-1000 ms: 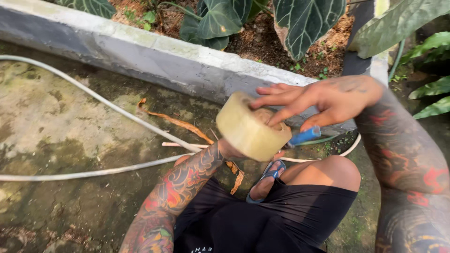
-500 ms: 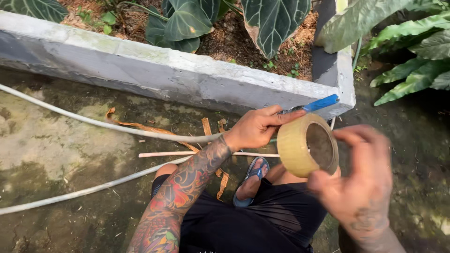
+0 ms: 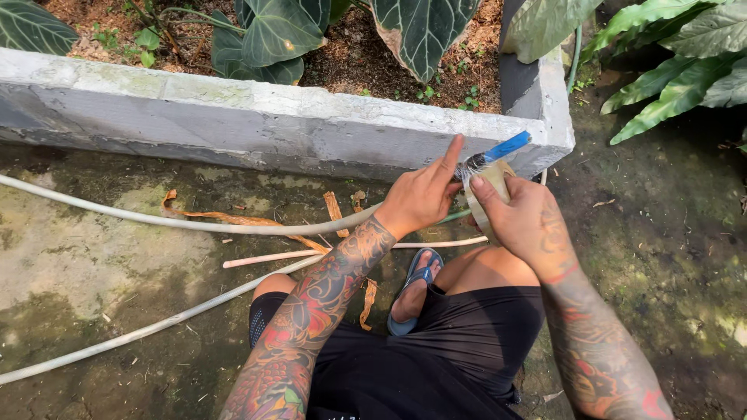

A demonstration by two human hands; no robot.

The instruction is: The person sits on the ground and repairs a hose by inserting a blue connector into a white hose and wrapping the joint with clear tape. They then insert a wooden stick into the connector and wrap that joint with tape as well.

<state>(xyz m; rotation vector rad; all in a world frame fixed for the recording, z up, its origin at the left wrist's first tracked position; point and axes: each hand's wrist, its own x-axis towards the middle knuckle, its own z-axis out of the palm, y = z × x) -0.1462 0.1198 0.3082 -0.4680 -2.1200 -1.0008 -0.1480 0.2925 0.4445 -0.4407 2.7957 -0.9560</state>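
Tan tape roll (image 3: 490,194) sits clamped in the right hand (image 3: 529,225), fingers curled round its rim, thumb pressing on top; left hand (image 3: 420,198) pinches closed on a blue-handled tool (image 3: 498,150) just above that thumb, index finger raised; the roll looks light and stiff, its film slick and clingy; best held by the rim; white hose (image 3: 194,225) trails below the left wrist.

mossy ground (image 3: 93,257), concrete planter (image 3: 233,117)

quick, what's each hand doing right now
Left hand: closed on the blue-handled tool.
Right hand: closed on the tape roll.
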